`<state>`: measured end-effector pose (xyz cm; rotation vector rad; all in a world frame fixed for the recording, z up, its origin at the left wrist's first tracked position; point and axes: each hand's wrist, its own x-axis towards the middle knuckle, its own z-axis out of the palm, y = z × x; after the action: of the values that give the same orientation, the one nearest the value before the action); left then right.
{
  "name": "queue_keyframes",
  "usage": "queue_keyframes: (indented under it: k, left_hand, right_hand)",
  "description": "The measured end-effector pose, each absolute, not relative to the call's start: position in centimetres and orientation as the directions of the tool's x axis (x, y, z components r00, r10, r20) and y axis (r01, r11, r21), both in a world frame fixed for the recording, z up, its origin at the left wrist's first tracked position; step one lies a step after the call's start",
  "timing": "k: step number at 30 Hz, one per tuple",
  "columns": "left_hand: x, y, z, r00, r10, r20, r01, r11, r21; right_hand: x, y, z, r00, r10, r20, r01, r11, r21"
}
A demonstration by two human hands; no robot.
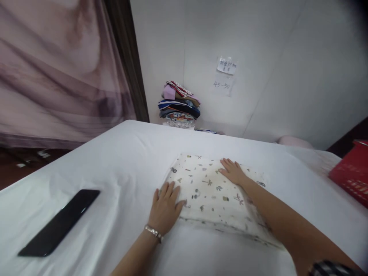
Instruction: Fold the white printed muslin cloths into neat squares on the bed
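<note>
A folded white cloth [212,191] with small printed motifs lies flat in front of me, its layered edge toward me. My left hand [165,207] rests at the cloth's left edge, fingers spread and pointing away from me. A silver bracelet [153,232] circles that wrist. On the upper right part of the cloth my right hand [233,171] lies flat, palm down with the fingers apart. Neither hand grips anything. My right forearm covers part of the cloth's right side.
A white sheet [115,161] covers the surface under the cloth. To the left lies a black flat slab [60,222]. Folded fabrics [179,101] are stacked beyond the far edge. A red container [350,172] stands at the right. A pink curtain [57,69] hangs on the left.
</note>
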<state>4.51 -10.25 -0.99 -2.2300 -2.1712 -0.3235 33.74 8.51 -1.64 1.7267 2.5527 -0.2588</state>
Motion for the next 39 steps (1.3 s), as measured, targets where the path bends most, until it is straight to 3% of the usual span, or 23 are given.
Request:
queue_keyframes:
  k: [5,8,10,17,20,23,30,33,35,39]
  left_hand:
    - [5.1,-10.7,-0.5,-0.019,0.982,0.188,0.984,-0.015,0.177]
    - [5.5,-10.9,-0.3,-0.042,0.970,0.240,0.978,-0.009,0.210]
    - [5.7,-11.0,-0.2,-0.027,0.964,0.266,0.973,-0.036,0.229]
    - [6.2,-11.0,-0.8,-0.003,0.958,0.287,0.962,-0.075,0.262]
    - [6.4,-11.0,-0.8,0.006,0.957,0.289,0.957,-0.089,0.277]
    - [6.6,-10.9,-0.7,0.032,0.962,0.272,0.947,-0.116,0.299]
    - [6.0,-10.6,0.1,0.088,0.957,0.276,0.894,-0.198,0.402]
    - [4.5,-10.3,0.7,-0.041,0.947,0.318,0.900,-0.103,0.423]
    - [3.2,-10.0,1.0,-0.193,0.935,0.299,0.908,0.054,0.416]
    - [1.0,-9.5,1.1,-0.406,0.914,0.027,0.829,0.355,0.431]
  right_hand:
    - [33.0,8.4,-1.2,-0.385,0.918,-0.098,0.922,0.378,-0.080]
    - [30.1,7.7,-0.8,-0.541,0.841,0.005,0.839,0.540,-0.064]
    - [28.1,7.7,-1.0,-0.618,0.786,-0.011,0.784,0.615,-0.085]
    - [26.1,9.3,-1.3,-0.571,0.803,-0.172,0.820,0.547,-0.170]
    - [24.2,9.1,-0.2,-0.572,0.811,-0.120,0.816,0.549,-0.181]
    - [20.9,8.8,0.1,-0.658,0.753,-0.024,0.747,0.649,-0.144]
    - [17.8,10.2,-1.9,-0.676,0.730,-0.098,0.735,0.661,-0.151]
    - [18.2,10.4,-1.5,-0.661,0.742,-0.114,0.745,0.629,-0.222]
    - [18.2,9.3,-0.9,-0.640,0.758,-0.125,0.753,0.587,-0.296]
    - [18.8,3.7,0.2,-0.745,0.659,-0.101,0.636,0.655,-0.408]
